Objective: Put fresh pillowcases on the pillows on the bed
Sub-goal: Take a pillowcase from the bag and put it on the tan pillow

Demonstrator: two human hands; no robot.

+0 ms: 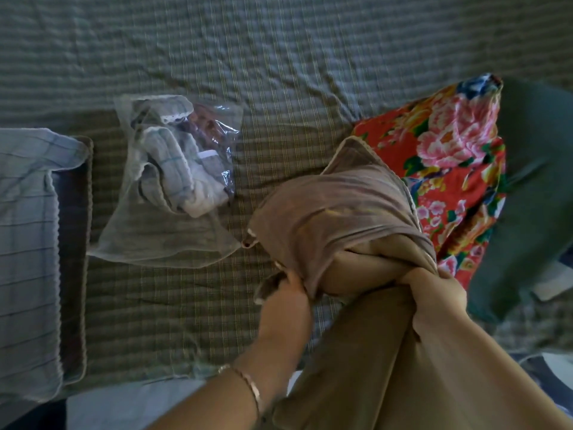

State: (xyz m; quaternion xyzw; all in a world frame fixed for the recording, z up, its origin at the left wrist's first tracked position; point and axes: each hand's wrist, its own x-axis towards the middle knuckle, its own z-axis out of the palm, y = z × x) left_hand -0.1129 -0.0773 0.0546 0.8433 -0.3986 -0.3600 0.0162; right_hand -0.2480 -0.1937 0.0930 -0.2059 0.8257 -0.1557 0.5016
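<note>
While the left hand (286,301) and the right hand (434,293) work at the lower centre of the frame, a tan pillow (366,352) stands up from the bottom edge between the two forearms. A brown pillowcase (341,212) covers only its far end, which rests on the bed (248,57); the near part of the pillow is bare. The left grip is closed, fingers curled round the bunched hem of the pillowcase on the left side of the pillow. The right grip is closed too, clutching the hem on the right side, with pillow fabric gathered under it. A thin bracelet (248,386) sits on the left wrist.

Just right of the pillowcase lies a red floral pillow (449,144), touching it, and a green cloth (533,181) lies beyond that at the right edge. Left of centre a clear bag (173,169) holding folded checked cloth rests on the sheet. At the left edge lies another pillow (74,243), dark, partly under a pale blue checked case (28,243).
</note>
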